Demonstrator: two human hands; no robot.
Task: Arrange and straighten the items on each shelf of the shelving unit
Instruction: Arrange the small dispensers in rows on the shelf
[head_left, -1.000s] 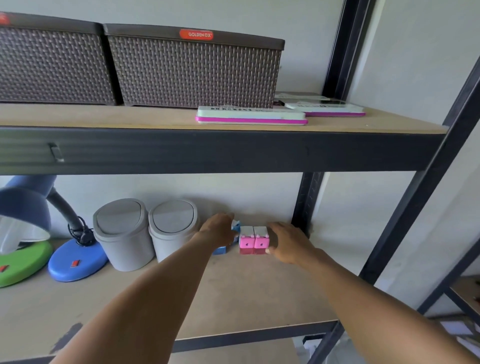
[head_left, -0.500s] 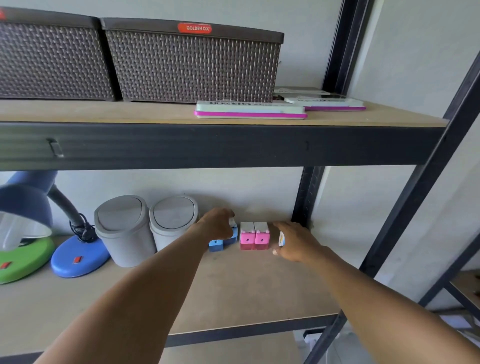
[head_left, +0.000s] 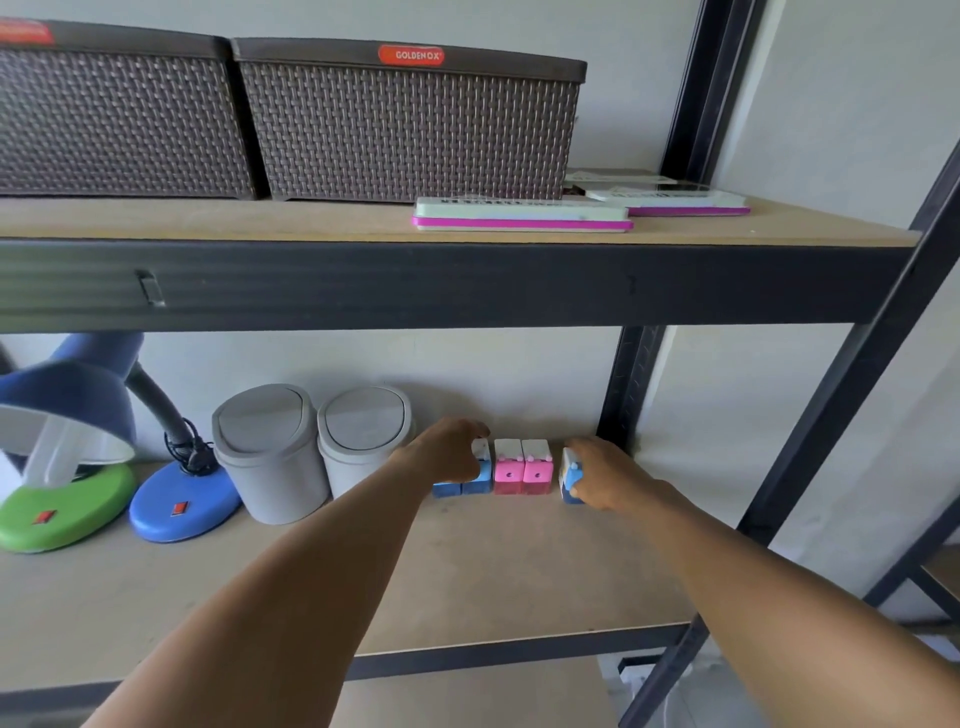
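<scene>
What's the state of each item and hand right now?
Left hand: gripping blue boxes.
Right hand: holding a blue box, tilted, apart from the row.
Pink boxes: upright, side by side.
Bins: lids closed.
Baskets: lidded.

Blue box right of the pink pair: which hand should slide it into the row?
Right. The right hand already grips that blue box; the left hand rests on the blue boxes at the row's other end.

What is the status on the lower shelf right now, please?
Left hand grips blue boxes. Right hand holds another blue box, apart from pink pair. Nothing in the way.
</scene>
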